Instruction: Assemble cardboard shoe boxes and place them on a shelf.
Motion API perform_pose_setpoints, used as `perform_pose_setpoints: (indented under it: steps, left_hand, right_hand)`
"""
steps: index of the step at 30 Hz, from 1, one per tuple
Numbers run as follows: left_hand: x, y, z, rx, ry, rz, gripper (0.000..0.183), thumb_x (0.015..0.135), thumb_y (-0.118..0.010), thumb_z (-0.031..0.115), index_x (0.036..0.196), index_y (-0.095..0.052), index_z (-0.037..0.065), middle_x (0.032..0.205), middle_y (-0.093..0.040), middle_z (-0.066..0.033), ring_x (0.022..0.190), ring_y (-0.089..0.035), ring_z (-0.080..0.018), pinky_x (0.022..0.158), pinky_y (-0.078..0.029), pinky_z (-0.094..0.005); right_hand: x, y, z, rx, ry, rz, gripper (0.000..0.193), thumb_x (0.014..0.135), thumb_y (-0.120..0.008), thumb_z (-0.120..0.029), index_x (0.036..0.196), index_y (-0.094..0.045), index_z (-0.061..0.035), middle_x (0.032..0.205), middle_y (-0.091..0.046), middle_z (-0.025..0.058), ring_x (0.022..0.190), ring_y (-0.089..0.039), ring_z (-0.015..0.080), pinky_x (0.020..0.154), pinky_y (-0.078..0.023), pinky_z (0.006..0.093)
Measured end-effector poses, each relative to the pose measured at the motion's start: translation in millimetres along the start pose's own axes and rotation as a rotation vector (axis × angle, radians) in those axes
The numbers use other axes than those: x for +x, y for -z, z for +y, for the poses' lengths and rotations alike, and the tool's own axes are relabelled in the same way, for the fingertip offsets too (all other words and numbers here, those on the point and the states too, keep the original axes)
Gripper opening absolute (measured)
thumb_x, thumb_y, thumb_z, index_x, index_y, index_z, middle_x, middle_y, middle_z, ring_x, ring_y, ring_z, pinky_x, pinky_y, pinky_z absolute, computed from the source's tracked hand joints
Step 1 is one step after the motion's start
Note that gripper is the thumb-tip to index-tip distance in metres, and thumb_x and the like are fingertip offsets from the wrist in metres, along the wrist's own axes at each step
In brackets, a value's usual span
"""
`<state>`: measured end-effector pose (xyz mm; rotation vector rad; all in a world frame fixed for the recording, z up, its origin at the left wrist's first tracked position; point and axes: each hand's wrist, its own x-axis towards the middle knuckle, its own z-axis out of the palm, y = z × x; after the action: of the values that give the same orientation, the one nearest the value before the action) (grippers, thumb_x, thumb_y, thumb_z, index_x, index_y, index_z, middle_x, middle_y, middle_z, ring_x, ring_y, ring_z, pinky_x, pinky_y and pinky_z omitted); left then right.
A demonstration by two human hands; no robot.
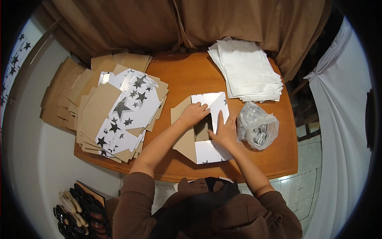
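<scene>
A part-folded cardboard box [184, 137] rests on the wooden table in front of me, plain brown on some faces and white with dark stars on others. My left hand [193, 114] has its fingers bent over the box's far inner edge, where white flaps meet. Across the opening, my right hand [225, 131] grips the right-side panel, thumb toward the inside and fingers stretched along the white face. The fingertips of the left hand are partly hidden by the flap. Brown cardboard shows inside the box between my hands.
Flat cardboard blanks [99, 107], some star-printed, are piled on the left. White sheets [246, 71] lie stacked at the far right. Near my right hand sits a clear plastic bag [258, 126] of small silvery pieces. Shoes [79, 211] stand below left; brown curtains [223, 20] hang behind.
</scene>
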<state>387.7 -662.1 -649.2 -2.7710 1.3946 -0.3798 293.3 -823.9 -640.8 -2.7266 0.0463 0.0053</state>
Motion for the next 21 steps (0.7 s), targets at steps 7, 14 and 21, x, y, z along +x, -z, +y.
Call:
perform_pose_setpoints:
  steps: [7, 14, 21]
  left_hand:
    - [-17, 13, -11, -0.068, 0.445, 0.092, 0.059, 0.08, -0.059, 0.048, 0.131, -0.047, 0.019, 0.136, -0.038, -0.0154, 0.128, -0.032, -0.036, 0.103, -0.024, -0.0574]
    - [-60, -3, -37, -0.142, 0.729, -0.143, 0.055, 0.088, -0.05, 0.045, 0.135, -0.043, 0.017, 0.132, -0.04, -0.0179, 0.115, -0.043, -0.0394, 0.091, -0.038, -0.0563]
    - [-75, 13, 2, -0.001, 0.877, -0.273, 0.059, 0.092, -0.046, 0.042, 0.135, -0.04, 0.002, 0.118, -0.046, -0.0224, 0.096, -0.054, -0.0355, 0.078, -0.048, -0.0459]
  right_hand:
    - [3, -13, -5, 0.026, 0.154, 0.053, 0.082, 0.065, -0.073, -0.025, 0.137, -0.036, -0.011, 0.136, -0.023, 0.0326, 0.115, -0.038, 0.0451, 0.092, -0.039, 0.0487]
    - [60, -22, 1, -0.038, 0.55, -0.071, 0.079, 0.061, -0.075, -0.022, 0.133, -0.044, -0.0311, 0.14, -0.029, 0.0204, 0.121, -0.04, 0.0375, 0.097, -0.039, 0.0477]
    - [89, -16, 5, -0.37, 0.576, -0.013, 0.074, 0.07, -0.074, -0.019, 0.133, -0.04, -0.0362, 0.145, -0.03, 0.0088, 0.135, -0.028, 0.028, 0.103, -0.027, 0.0615]
